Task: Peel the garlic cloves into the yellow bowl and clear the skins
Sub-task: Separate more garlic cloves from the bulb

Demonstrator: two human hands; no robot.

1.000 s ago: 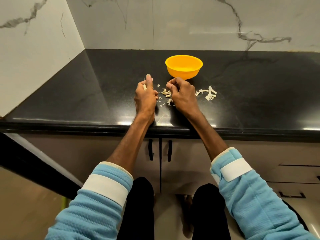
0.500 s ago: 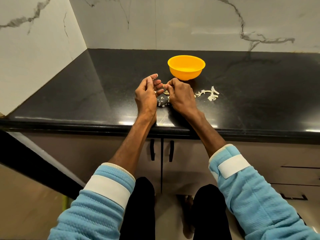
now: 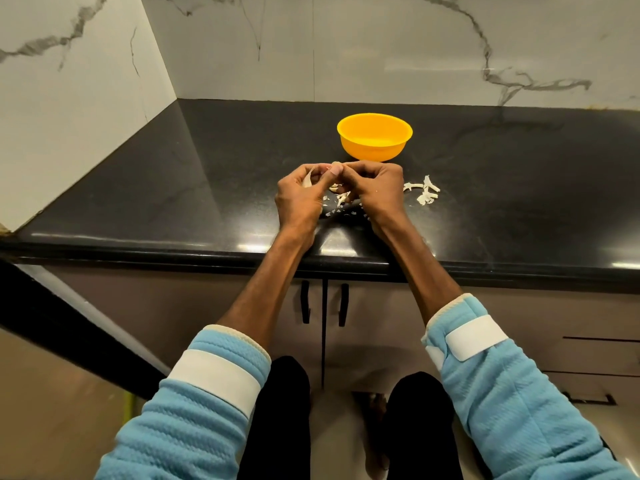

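Observation:
A yellow bowl (image 3: 374,136) stands on the black counter just beyond my hands. My left hand (image 3: 300,195) and my right hand (image 3: 379,188) meet fingertip to fingertip above the counter, both pinching a garlic clove (image 3: 335,167) between them. A pale strip of garlic skin (image 3: 307,180) curls out from my left hand's fingers. Loose skins (image 3: 341,199) lie on the counter under and between the hands. A second small heap of skins (image 3: 425,192) lies to the right of my right hand. The bowl's inside is hidden from this angle.
The black counter (image 3: 207,188) meets marble walls at the back and on the left, forming a corner. Its front edge runs just under my wrists. Cabinet doors with dark handles (image 3: 323,303) sit below, and drawers at the lower right.
Both hands have lifted off the counter and come together at the fingertips around the clove. A strip of skin now hangs from my left hand.

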